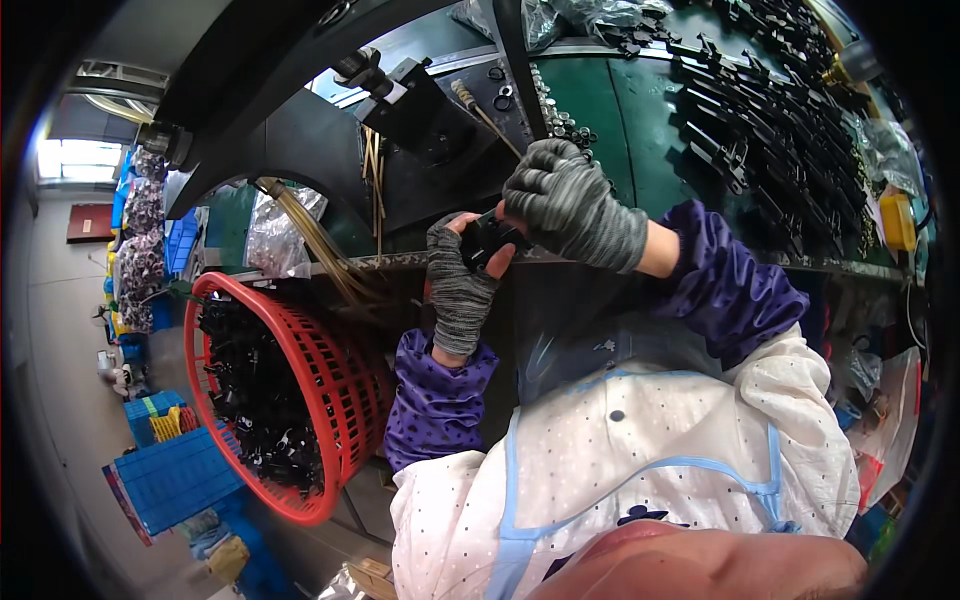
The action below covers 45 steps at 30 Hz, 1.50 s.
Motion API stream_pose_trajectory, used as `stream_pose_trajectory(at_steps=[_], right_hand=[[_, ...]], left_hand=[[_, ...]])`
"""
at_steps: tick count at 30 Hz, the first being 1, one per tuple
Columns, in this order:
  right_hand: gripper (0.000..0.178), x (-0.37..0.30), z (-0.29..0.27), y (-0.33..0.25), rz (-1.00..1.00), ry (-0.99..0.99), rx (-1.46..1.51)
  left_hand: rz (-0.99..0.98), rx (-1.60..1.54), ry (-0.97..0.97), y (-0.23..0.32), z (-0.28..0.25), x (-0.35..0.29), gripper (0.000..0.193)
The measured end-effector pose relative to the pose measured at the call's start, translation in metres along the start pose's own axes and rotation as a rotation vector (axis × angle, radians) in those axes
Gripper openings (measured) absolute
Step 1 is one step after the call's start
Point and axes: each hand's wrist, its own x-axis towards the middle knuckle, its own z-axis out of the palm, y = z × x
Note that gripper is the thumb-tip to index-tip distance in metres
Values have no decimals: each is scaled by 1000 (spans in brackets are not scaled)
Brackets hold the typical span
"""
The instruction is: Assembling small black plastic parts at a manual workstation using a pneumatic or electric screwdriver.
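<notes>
Both hands wear grey striped fingerless gloves and meet near the table's front edge. In my left hand (463, 280) is a small black part (487, 238), pinched between thumb and fingers; its exact kind is unclear. My right hand (575, 205) is closed right beside it, fingers curled in, its fingertips by the part's upper right side. What those fingers grip, if anything, is hidden. Just beyond the hands stands a black press-like machine (425, 125) with a flat dark base.
A red plastic basket (345, 400) full of black parts stands at the left. Many long black parts (760, 140) cover the green tabletop (625, 120) at the right. Small shiny metal pieces (565, 125) lie beyond my right hand. Blue crates (175, 480) sit on the floor.
</notes>
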Motion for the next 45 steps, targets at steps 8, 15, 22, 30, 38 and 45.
stream_pose_trajectory(at_steps=[8, 15, 22, 30, 38, 45], right_hand=[[26, -17, 15, -12, -136, 7, -232], [45, -1, 5, -2, -23, -2, -115], [49, 10, 4, -12, -217, 157, -284], [49, 20, -23, -10, -87, 128, -416], [55, -4, -39, 7, 87, 144, -376], [53, -15, -39, 14, 139, 115, -353]], left_hand=[[-47, -3, -16, 5, 2, 3, 43], [-362, -268, -46, 18, 4, 10, 45], [-185, -570, -45, 17, 12, 26, 39], [-124, -627, 90, 21, 5, 70, 41], [-168, -665, 351, -20, -4, 129, 47], [-206, -797, 357, -29, 0, 139, 47]])
